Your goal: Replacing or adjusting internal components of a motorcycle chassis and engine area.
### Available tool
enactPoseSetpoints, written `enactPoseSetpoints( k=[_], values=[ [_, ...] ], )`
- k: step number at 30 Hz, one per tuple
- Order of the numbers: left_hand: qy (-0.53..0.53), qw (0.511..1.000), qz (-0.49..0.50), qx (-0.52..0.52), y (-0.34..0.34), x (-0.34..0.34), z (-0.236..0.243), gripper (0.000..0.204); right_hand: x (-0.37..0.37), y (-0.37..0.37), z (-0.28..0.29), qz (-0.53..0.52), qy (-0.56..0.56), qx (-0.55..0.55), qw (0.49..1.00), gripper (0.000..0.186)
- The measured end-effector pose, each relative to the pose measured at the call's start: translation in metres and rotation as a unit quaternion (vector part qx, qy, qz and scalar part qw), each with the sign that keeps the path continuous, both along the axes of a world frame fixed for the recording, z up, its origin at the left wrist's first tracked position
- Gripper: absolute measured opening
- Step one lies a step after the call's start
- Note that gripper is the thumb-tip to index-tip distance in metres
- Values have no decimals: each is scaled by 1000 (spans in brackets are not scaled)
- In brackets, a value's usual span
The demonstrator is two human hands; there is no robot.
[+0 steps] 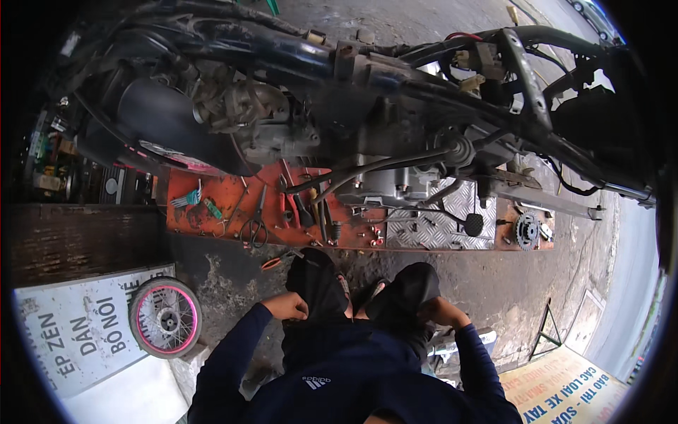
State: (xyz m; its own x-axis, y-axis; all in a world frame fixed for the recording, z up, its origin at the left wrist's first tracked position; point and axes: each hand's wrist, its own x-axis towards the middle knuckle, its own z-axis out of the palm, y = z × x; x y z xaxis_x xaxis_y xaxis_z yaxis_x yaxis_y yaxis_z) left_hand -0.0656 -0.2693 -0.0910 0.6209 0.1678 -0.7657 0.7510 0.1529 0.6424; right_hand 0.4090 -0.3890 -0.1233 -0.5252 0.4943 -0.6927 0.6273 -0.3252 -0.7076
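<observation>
My left hand [288,306] is closed at the outer side of my left thigh, its fingertips pinching the cloth of my black trousers [317,286]. On the other thigh my right hand [443,311] lies with curled fingers at the trouser cloth, partly hidden in its folds. Beyond my knees a stripped motorcycle frame [304,53] stands over a low orange bench [212,180]. On the bench are scissors [254,227], red-handled pliers [289,205], a set of hex keys [188,198] and a sprocket [526,230].
A pink-rimmed wheel [167,316] leans on a white sign [78,332] at the left. Orange-handled pliers [271,263] lie on the floor by my left knee. A foot pedal [473,225] juts over a metal tread plate [452,230]. A yellowish sign [565,389] is at lower right.
</observation>
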Motion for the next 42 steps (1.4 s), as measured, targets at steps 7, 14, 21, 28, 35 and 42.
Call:
enactPoseSetpoints(
  k=[7,14,21,28,35,42],
  values=[
    [-114,889,319,307,76,22,-59,15,-69,86,-79,-373,-24,500,782,14],
    [-119,761,413,487,81,33,-104,14,-62,99,-126,-385,-82,585,709,20],
    [-37,653,494,573,84,-9,-118,20,-60,97,-137,-427,-12,603,674,21],
    [114,650,411,629,128,-63,-117,26,-60,102,-139,-438,-2,611,659,23],
    [291,677,301,605,157,-63,-130,31,-57,106,-140,-440,-2,617,653,22],
    [109,589,445,666,92,-54,-68,22,-64,106,-121,-479,1,533,697,21]
  ],
)
